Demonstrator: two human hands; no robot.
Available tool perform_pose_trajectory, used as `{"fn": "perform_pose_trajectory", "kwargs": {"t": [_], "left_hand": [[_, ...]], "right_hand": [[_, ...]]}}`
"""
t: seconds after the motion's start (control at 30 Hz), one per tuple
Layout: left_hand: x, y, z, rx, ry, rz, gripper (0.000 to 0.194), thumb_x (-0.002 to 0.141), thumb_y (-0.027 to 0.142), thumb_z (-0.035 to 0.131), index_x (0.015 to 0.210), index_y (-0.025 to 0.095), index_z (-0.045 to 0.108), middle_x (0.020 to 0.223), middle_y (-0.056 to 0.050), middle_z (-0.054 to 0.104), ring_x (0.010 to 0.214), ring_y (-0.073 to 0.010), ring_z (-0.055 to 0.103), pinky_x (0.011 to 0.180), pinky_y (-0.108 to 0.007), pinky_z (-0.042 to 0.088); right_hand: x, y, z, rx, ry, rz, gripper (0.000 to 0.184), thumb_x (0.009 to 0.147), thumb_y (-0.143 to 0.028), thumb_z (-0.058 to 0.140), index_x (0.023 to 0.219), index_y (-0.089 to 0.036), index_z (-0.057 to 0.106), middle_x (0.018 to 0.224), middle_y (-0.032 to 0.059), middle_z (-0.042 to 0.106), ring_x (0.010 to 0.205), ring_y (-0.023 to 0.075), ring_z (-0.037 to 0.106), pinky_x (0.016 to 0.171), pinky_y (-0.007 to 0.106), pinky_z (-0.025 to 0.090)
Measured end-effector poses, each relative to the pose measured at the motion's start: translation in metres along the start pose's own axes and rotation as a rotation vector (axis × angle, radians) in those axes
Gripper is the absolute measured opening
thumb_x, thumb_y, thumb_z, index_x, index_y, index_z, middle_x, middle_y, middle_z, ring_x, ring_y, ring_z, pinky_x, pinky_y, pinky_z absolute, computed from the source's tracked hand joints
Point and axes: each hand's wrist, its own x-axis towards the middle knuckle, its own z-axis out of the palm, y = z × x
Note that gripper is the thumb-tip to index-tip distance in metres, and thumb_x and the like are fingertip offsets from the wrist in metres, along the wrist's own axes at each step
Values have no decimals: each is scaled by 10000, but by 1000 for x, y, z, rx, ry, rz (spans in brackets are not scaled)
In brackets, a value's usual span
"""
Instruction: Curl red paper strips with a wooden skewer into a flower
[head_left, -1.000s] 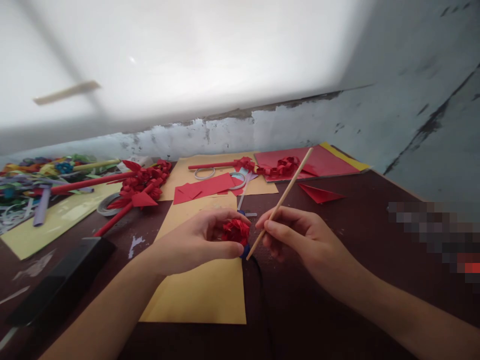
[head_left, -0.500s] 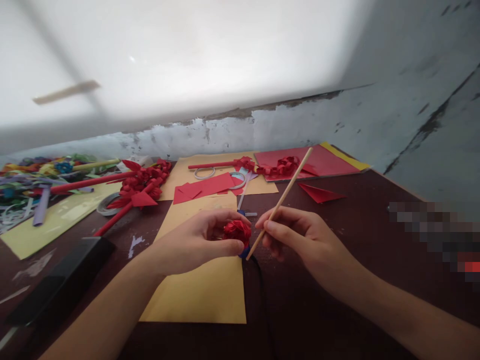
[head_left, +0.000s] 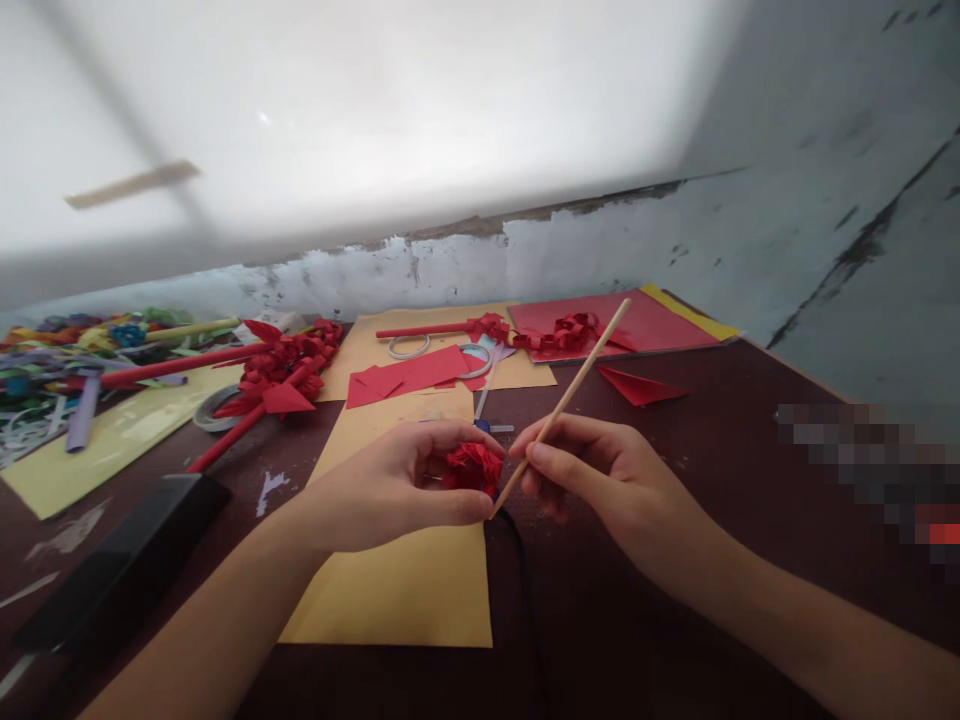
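My left hand is closed round a small red paper flower, thumb below and fingers above it. My right hand pinches a thin wooden stick near its lower end. The stick slants up to the right, and its lower tip touches the flower's right underside. Both hands hover over the near end of a long tan paper sheet on the dark brown table.
Red paper pieces, tape rings and scissors lie behind my hands. Red flower stems and colourful paper scraps fill the left. Red and yellow sheets sit at back right, a black object at near left.
The flower has turned slightly in my left hand and my thumb has closed more under it. The stick's top has shifted a little to the right.
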Motion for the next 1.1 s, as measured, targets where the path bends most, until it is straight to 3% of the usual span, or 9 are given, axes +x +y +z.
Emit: {"fn": "perform_pose_trajectory", "kwargs": {"t": [0.23, 0.67, 1.1], "left_hand": [[0, 2, 1, -25, -9, 0, 312, 867, 265, 845, 1157, 216, 742, 1000, -11, 690, 835, -115, 602, 770, -256, 468], [-3, 6, 4, -16, -7, 9, 263, 863, 267, 841, 1106, 193, 773, 989, -39, 708, 877, -149, 628, 796, -269, 486], [-2, 6, 2, 15, 12, 29, 279, 909, 258, 792, 1187, 235, 784, 1038, -37, 751, 935, -169, 675, 836, -277, 522]], "right_hand": [[0, 3, -3, -23, 12, -14, 200, 972, -379, 698, 909, -194, 740, 748, 16, 708, 648, 121, 566, 615, 240, 456], [1, 5, -3, 1, 28, 14, 183, 958, -365, 694, 924, -192, 741, 751, 31, 713, 651, 137, 583, 613, 254, 462], [1, 3, -3, -15, 27, -5, 167, 972, -347, 680, 927, -200, 746, 754, 21, 717, 655, 131, 570, 622, 253, 460]]}}
